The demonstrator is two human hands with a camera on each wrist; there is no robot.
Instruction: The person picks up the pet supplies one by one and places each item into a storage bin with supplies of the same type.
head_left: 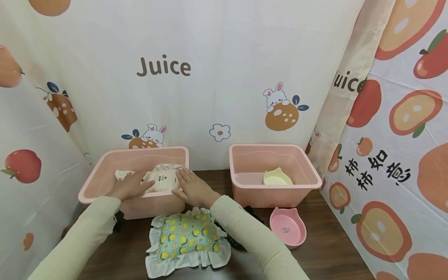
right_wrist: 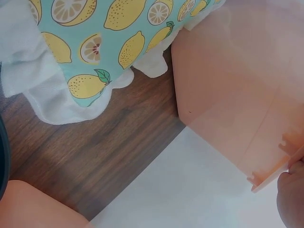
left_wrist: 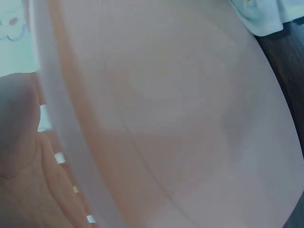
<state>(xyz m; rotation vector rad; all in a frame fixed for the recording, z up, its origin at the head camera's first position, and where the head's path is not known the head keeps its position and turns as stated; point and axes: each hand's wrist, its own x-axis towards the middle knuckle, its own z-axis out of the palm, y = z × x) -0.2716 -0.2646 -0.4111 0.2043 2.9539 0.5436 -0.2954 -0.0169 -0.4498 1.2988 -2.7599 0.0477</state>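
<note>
Pale cream sleeves (head_left: 260, 243) reach over a dark brown wood-grain table (head_left: 336, 249), with a white fruit-print curtain (head_left: 217, 85) just behind. Pink rectangular plastic bins stand on it: the left bin (head_left: 150, 206) holds a soft cream cloth bundle (head_left: 162, 179) with small dark print, and the right bin (head_left: 266, 197) holds a pale-yellow bowl (head_left: 277, 177) with ear-like points. Bare wood runs between their facing walls. Just before the left bin lies a mint lemon-print cushion (head_left: 187, 237) with white ruffled edges; a pink cat-eared bowl (head_left: 287, 228) sits before the right bin, near its front wall. A black object (head_left: 235, 243) is mostly hidden under the right sleeve. Fingers extended and clenching nothing, the left hand (head_left: 132, 184) lies across the bundle's left part; the right hand (head_left: 195, 187), fingers straight, rests against its right end by the rim.
</note>
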